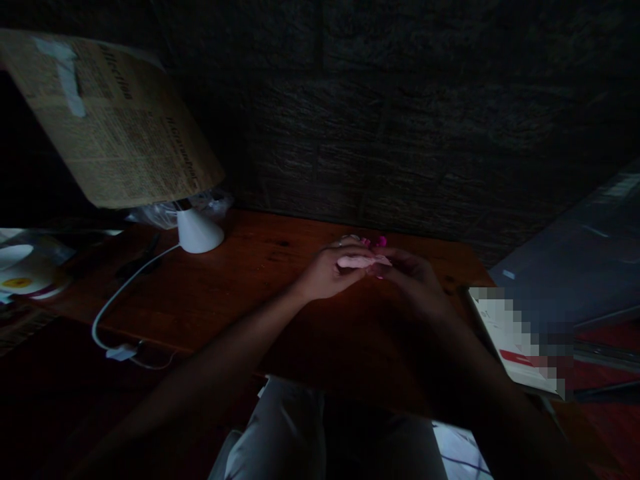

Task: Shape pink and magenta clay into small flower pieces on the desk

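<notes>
Over the wooden table, both hands meet at a pale pink, soft-looking lump (354, 262); the dim light hides what it is. My left hand (325, 270) is closed around its left part, thumb along the near side. At its right end, my right hand (413, 277) pinches it between thumb and fingers. Bright magenta bits (382, 241) show just behind the fingers; whether they belong to the lump I cannot tell.
A lamp with a newspaper-print shade (125, 127) and white base (199, 232) stands at the left, its white cord (107, 307) hanging over the table (240, 267) edge. A white container (30, 270) is far left. A partly blurred box or book (505, 343) lies right. A dark wall (350, 133) rises behind.
</notes>
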### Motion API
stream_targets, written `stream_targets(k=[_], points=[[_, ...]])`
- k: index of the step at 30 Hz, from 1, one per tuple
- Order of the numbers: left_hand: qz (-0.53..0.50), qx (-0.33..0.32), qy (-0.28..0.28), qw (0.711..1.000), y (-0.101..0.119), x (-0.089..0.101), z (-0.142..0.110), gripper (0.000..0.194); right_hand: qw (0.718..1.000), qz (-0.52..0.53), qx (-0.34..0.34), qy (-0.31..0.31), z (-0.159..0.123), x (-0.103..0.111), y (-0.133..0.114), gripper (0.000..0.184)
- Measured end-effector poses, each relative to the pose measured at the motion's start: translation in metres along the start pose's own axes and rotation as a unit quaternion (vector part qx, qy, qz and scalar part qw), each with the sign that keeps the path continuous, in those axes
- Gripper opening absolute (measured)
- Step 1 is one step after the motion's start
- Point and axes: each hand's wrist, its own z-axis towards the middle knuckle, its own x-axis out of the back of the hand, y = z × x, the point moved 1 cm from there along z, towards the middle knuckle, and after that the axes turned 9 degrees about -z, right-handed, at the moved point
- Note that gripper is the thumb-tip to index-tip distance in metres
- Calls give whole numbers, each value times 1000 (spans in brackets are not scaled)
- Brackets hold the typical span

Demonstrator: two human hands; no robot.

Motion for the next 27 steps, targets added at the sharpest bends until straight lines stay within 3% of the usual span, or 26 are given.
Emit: stream_targets(k=[11, 16, 27], points=[[9, 12, -5, 1000, 0, -1, -1, 19, 999, 36, -8, 4, 0, -3, -1, 24], [-44, 16, 7, 999, -1, -2, 0, 20, 998, 60, 10, 5, 1, -1, 1, 28], [-137, 113, 68, 982, 0, -4, 2, 22, 996, 2, 77, 35, -5, -2, -5, 30]])
